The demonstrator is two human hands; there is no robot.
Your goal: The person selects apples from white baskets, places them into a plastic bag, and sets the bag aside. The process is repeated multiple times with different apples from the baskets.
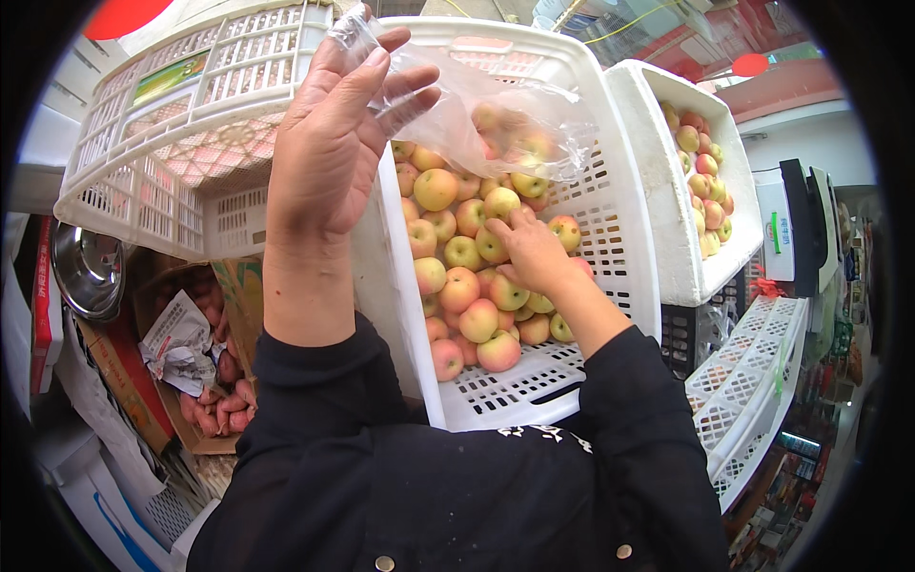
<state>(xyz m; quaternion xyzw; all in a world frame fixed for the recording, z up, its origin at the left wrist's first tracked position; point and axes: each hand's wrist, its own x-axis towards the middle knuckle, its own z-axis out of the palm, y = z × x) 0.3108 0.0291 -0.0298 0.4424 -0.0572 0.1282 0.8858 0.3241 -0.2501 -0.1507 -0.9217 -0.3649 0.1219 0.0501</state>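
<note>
My left hand [343,136] is raised over the far left side of a white plastic crate [632,236], holding a clear plastic bag [457,107]. The film drapes across its spread fingers and trails right, above the apples. Inside the crate lie many yellow-red apples [479,319]. My right hand [530,250] reaches down among them, its thumb and fingers around a yellowish apple [490,245]. Its fingertips are partly hidden between the fruit, so how firm the hold is does not show. Through the bag, more apples appear blurred.
An overturned-looking white slatted crate [193,107] stands at left. Below it, a cardboard box [232,307] holds sweet potatoes and crumpled paper [179,339], beside a steel bowl [86,272]. To the right are a foam box [636,179] of apples and a white lattice basket [750,357].
</note>
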